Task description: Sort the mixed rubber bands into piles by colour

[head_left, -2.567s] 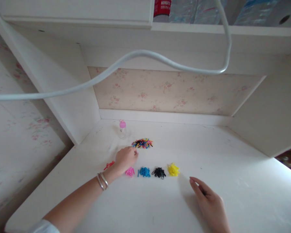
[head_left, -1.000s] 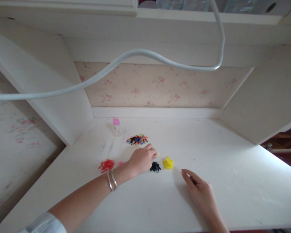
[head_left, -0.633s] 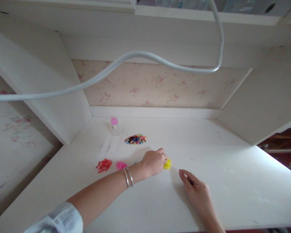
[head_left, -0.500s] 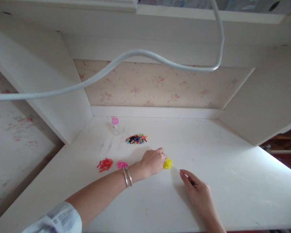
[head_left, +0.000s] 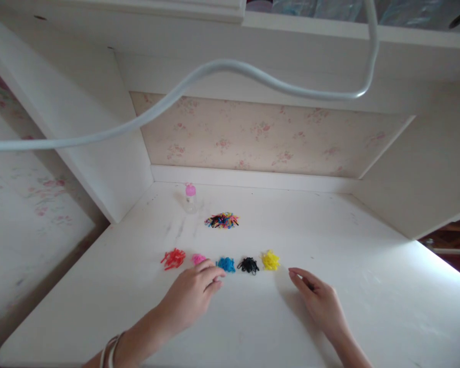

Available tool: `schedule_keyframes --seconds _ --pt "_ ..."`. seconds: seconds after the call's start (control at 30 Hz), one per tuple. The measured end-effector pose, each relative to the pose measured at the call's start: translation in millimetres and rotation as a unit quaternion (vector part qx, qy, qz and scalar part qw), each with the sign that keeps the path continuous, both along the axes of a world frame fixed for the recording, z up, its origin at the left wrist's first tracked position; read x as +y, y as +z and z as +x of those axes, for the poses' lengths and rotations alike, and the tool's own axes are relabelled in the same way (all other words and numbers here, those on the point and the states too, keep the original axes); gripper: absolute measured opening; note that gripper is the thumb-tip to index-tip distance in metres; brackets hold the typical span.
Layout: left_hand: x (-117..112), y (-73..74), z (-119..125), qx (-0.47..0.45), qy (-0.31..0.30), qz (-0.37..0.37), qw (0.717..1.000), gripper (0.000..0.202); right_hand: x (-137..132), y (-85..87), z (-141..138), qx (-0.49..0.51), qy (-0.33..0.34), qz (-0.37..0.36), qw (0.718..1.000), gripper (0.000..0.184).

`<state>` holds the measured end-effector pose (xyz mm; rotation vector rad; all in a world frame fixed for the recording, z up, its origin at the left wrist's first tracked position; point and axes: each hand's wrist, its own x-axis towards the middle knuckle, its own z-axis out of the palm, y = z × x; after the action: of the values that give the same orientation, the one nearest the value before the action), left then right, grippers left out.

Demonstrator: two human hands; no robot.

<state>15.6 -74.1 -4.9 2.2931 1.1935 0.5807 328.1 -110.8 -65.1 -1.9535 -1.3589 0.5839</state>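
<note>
My left hand (head_left: 189, 294) hovers just in front of the blue pile of small rubber bands (head_left: 226, 264), its thumb and fingers a little apart and nothing seen between them. It partly covers the pink pile (head_left: 198, 258). In the same row lie red bands (head_left: 174, 259) at the left, black bands (head_left: 249, 265) and yellow bands (head_left: 270, 260). To the right of the yellow ones, my right hand (head_left: 318, 301) is closed in a pinch; whatever is between its fingertips is too small to make out. Behind the row lies a mixed-colour heap of bands (head_left: 223, 221).
A small clear bottle with a pink cap (head_left: 190, 197) stands at the back left of the white desk (head_left: 368, 286). A white cable (head_left: 230, 66) crosses the upper view. Side panels (head_left: 99, 153) and an overhead shelf (head_left: 314, 28) enclose the desk.
My left hand has moved from the yellow pile leftward and back toward me, uncovering the blue and black piles. The right hand stays pinched near its place. The view has shifted slightly.
</note>
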Motion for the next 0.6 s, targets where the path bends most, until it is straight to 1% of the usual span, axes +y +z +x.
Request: schedule_keyframes --seconds 0.07,0.13,0.23,0.3,0.33,0.4,0.5,0.6 --pt "-11.1 -10.0 -17.3 -0.03 0.025 -0.033 0.999 0.015 9.8 11.7 -4.0 -0.023 0.027 0.0 0.999 0.046" --pt "-20.2 -20.8 -30.8 -0.061 0.05 -0.064 0.995 0.015 22.4 28.3 -13.7 -0.053 0.066 0.003 0.996 0.044" --pt "-28.0 -35.0 -44.8 -0.108 0.086 -0.095 0.986 0.019 47.9 53.7 -36.5 -0.104 0.132 0.016 0.986 0.04" --pt "-29.5 -41.1 -50.6 -0.132 0.11 -0.098 0.98 0.022 69.3 64.5 -53.1 -0.148 0.17 0.015 0.974 0.037" --pt "-29.6 -43.0 -52.5 -0.14 0.121 -0.097 0.978 0.022 81.0 67.1 -60.6 -0.175 0.181 0.005 0.968 0.035" --pt "-29.3 -44.7 -54.4 -0.146 0.133 -0.098 0.975 0.023 104.7 67.2 -73.2 -0.232 0.191 -0.03 0.953 0.032" --pt "-28.8 -45.5 -54.6 -0.144 0.122 -0.105 0.976 0.023 135.7 58.8 -86.0 -0.274 0.193 -0.066 0.94 0.032" --pt "-27.9 -48.3 -55.5 -0.148 0.12 -0.105 0.976 0.023 156.3 48.3 -94.4 -0.286 0.189 -0.083 0.936 0.031"
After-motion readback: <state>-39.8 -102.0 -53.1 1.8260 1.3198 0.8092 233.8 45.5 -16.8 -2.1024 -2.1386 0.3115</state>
